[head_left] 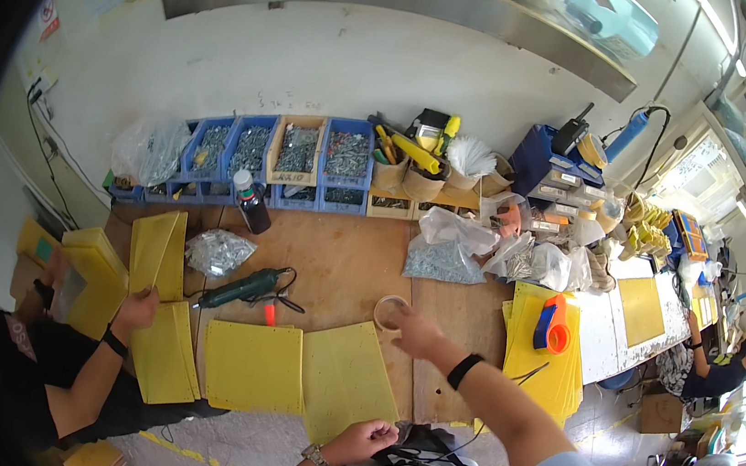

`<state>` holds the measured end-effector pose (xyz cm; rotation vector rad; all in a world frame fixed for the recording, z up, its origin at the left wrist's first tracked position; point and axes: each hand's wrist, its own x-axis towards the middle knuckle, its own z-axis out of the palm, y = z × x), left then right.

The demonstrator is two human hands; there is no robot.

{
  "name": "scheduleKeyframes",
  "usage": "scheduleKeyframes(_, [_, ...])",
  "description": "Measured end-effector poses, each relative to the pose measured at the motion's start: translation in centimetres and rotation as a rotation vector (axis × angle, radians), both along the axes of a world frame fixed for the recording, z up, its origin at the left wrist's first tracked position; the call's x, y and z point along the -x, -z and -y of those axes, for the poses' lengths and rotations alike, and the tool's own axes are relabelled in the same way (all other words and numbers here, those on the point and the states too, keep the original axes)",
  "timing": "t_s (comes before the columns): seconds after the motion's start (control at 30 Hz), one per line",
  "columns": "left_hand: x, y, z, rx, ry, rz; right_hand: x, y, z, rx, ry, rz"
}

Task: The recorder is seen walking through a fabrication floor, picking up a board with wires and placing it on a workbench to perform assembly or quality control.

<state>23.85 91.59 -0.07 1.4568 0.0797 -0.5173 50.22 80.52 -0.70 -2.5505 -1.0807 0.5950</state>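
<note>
My right hand [420,332] reaches over the wooden bench and grips a roll of tape [390,312] by its right side. My left hand [365,440] is close to my body at the bench's front edge, fingers curled closed; what they hold, if anything, is hidden. Just beyond it lies a yellow perforated sheet [347,377], set at an angle and jutting past the edge. Left of that sheet is a stack of yellow sheets [253,369]. A dark green electric screwdriver [240,289] rests behind the stack, beside a small orange-red piece [270,314].
Screw bins [298,151] line the wall behind a dark bottle [251,204] and bagged parts [219,252]. Rightward, an orange tape dispenser [554,325] sits on yellow sheets [519,360]. At left, a co-worker's hand [139,308] touches more yellow sheets [162,352].
</note>
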Motion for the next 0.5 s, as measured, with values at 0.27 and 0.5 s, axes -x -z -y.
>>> scheduleKeyframes(0.27, [0.4, 1.3, 0.4, -0.059, 0.036, 0.007, 0.8, -1.5, 2.0, -0.046, 0.096, 0.093])
scheduleKeyframes(0.5, [1.9, 0.1, 1.5, 0.003, 0.028, -0.019, -7.6, -20.8, 1.2, -0.586, 0.354, 0.567])
